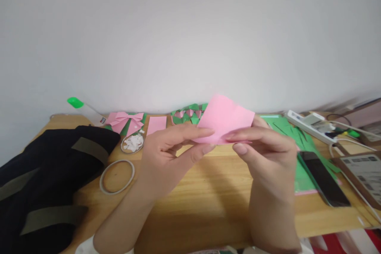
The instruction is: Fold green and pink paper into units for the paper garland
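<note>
Above the table (190, 202), left fingers (193, 132) and right fingers (264, 135) pinch angular pink paper (224, 117), seemingly folded.

Dark cloth (59, 162) lies well apart from a phone (323, 178) and power strip (311, 129).

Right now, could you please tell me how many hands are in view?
2: the left hand at the left side of the pink paper, the right hand at its right; no others show.
</note>
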Action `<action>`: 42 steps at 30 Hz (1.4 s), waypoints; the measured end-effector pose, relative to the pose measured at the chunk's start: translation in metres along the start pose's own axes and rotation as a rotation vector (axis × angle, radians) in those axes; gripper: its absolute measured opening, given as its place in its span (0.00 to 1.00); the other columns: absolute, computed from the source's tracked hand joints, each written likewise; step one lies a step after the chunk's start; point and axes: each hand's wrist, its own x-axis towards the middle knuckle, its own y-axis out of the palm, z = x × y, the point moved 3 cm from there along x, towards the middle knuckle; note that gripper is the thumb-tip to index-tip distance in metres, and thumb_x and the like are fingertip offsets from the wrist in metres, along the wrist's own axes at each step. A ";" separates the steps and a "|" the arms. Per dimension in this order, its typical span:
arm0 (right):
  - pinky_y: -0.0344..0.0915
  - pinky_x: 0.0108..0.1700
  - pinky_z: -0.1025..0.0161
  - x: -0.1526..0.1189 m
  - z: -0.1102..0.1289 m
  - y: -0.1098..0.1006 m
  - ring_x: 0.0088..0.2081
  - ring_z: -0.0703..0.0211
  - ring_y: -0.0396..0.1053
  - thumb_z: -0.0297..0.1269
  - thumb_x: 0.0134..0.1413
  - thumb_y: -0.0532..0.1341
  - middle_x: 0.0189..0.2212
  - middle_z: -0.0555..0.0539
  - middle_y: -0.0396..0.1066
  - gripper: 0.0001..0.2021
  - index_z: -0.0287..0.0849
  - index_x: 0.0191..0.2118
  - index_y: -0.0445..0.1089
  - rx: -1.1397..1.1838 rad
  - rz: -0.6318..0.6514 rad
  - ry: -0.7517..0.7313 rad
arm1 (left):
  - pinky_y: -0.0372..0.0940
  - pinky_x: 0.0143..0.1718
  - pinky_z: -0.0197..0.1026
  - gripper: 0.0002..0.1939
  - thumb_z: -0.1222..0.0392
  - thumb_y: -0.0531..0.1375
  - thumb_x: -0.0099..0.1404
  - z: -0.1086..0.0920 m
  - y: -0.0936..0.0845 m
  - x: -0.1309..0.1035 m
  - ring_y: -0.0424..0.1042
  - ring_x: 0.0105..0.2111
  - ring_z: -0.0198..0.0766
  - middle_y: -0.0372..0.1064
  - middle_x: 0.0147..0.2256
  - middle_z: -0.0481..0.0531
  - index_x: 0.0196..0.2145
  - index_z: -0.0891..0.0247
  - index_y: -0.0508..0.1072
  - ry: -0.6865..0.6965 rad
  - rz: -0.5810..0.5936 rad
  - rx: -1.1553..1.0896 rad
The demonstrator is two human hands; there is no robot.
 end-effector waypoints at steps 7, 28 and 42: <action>0.69 0.38 0.58 -0.003 -0.004 0.004 0.34 0.59 0.71 0.34 0.52 0.69 0.31 0.51 0.77 0.07 0.53 0.38 0.80 0.020 -0.151 0.044 | 0.75 0.33 0.36 0.13 0.68 0.67 0.58 -0.002 -0.001 0.001 0.79 0.30 0.35 0.80 0.32 0.44 0.36 0.49 0.82 0.026 -0.003 0.072; 0.68 0.29 0.61 -0.010 -0.004 0.011 0.27 0.62 0.69 0.32 0.50 0.69 0.24 0.52 0.72 0.05 0.48 0.27 0.75 0.006 -0.271 0.116 | 0.77 0.30 0.35 0.09 0.66 0.70 0.54 0.003 0.004 -0.004 0.79 0.27 0.34 0.80 0.28 0.42 0.31 0.51 0.82 -0.063 -0.272 0.061; 0.68 0.27 0.65 -0.012 0.000 0.012 0.26 0.64 0.70 0.27 0.50 0.69 0.24 0.52 0.72 0.07 0.46 0.27 0.74 -0.014 -0.245 0.117 | 0.75 0.29 0.31 0.12 0.68 0.69 0.55 0.004 0.004 -0.005 0.78 0.28 0.31 0.80 0.29 0.38 0.31 0.48 0.82 -0.038 -0.261 0.056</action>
